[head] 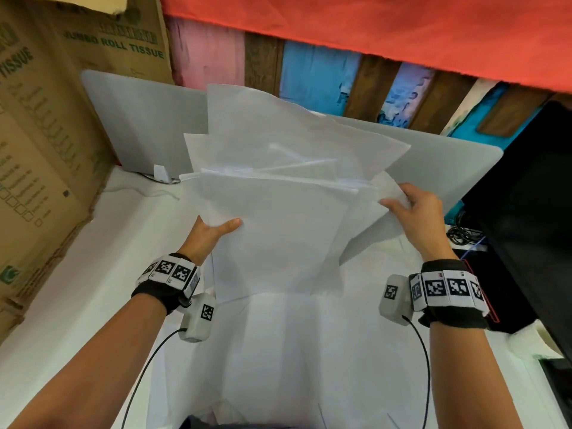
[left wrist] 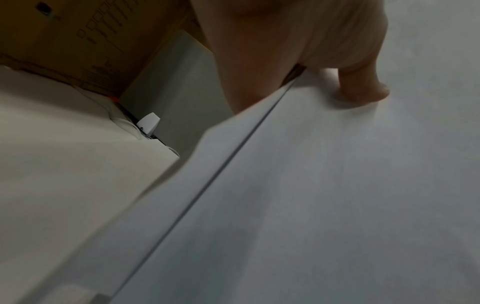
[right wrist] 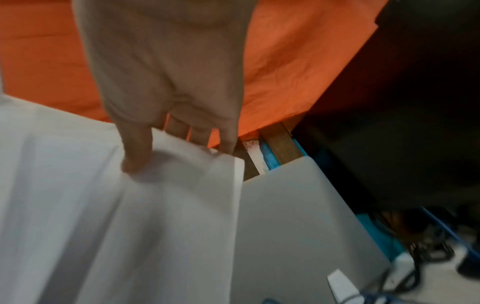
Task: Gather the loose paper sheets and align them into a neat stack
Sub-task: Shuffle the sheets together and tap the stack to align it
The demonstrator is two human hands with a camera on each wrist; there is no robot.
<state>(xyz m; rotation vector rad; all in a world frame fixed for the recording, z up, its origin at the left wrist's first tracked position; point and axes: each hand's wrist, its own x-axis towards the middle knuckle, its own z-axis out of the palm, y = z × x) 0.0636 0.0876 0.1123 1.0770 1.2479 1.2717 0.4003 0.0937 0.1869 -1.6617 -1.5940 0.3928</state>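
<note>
A fanned bundle of several white paper sheets (head: pixel 278 193) is lifted upright above the white table (head: pixel 93 274), its edges uneven and its corners sticking out. My left hand (head: pixel 213 230) pinches the bundle's left side, thumb on the front sheet, fingers hidden behind. In the left wrist view the thumb presses on the paper sheets (left wrist: pixel 337 185). My right hand (head: pixel 408 205) grips the bundle's right edge. The right wrist view has the thumb on the front of the paper sheets (right wrist: pixel 155 205) and the fingers (right wrist: pixel 197 131) behind.
A brown cardboard box (head: pixel 46 134) stands at the left. A grey divider panel (head: pixel 139 119) runs along the table's back, with a small white clip (head: pixel 161 173) at its foot. A black monitor (head: pixel 532 196) and cables (head: pixel 464 233) are on the right. Orange cloth (head: pixel 371 23) hangs above.
</note>
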